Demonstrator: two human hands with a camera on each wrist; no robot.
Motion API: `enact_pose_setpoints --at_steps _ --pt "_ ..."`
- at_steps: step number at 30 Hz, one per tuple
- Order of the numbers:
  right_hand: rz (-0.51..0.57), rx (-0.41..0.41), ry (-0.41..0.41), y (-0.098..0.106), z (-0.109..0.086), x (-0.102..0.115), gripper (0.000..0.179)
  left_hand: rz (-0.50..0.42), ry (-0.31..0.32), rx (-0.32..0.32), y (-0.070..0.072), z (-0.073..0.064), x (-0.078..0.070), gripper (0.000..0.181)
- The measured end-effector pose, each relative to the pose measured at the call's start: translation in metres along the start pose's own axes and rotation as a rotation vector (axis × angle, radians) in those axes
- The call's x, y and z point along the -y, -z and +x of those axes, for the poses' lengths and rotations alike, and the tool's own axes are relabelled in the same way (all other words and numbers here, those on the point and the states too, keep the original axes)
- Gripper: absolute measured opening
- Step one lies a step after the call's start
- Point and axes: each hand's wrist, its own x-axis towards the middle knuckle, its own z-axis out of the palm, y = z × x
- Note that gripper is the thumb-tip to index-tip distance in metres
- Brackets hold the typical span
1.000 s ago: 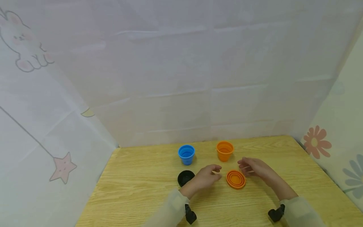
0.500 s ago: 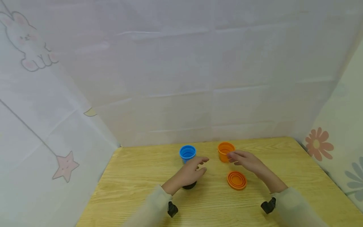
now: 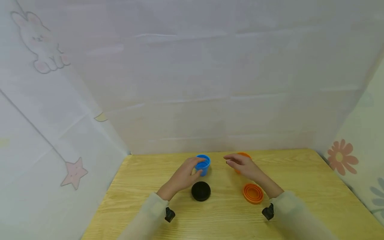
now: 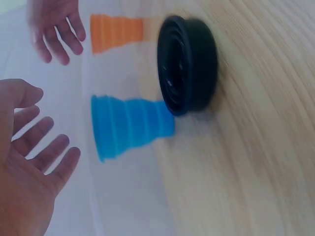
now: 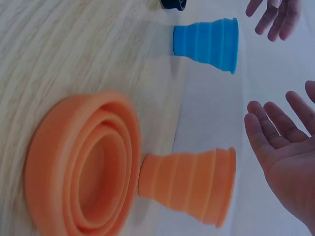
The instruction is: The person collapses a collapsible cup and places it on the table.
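Note:
In the head view my left hand (image 3: 182, 176) reaches over the near left side of a blue collapsible cup (image 3: 202, 172), which stands upright and extended. The left wrist view shows the fingers loosely bent and apart from that blue cup (image 4: 128, 125). My right hand (image 3: 244, 167) hovers in front of an extended orange collapsible cup (image 3: 244, 154), hiding much of it. In the right wrist view a gap separates the fingers from this orange cup (image 5: 189, 184). Neither hand holds anything. Nearer me lie a black collapsed cup (image 3: 201, 191) and an orange collapsed cup (image 3: 253, 193), both flat.
All the cups are on a wooden table (image 3: 144, 200) with light grain. Behind its far edge hangs a pale cloth backdrop (image 3: 186, 100). Printed side cloths flank it, with a star (image 3: 74, 172) at left and a flower (image 3: 342, 156) at right.
My left hand has moved left and away from me to the blue cup, uncovering the black one. My right hand has gone from beside the flat orange cup to the tall orange one.

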Motion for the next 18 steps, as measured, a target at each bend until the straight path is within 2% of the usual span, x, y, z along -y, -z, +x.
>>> enact_pose_setpoints --at_steps 5,9,18 --pt "-0.046 0.004 0.042 -0.014 0.011 0.003 0.038 0.055 -0.025 -0.040 -0.003 -0.002 0.017 0.048" --pt "-0.043 0.011 0.053 -0.022 0.020 0.003 0.039 0.106 -0.026 -0.050 -0.006 -0.002 0.028 0.049" --pt "-0.107 0.028 0.125 -0.043 0.033 -0.012 0.039 0.145 -0.020 -0.052 -0.013 -0.001 0.038 0.051"
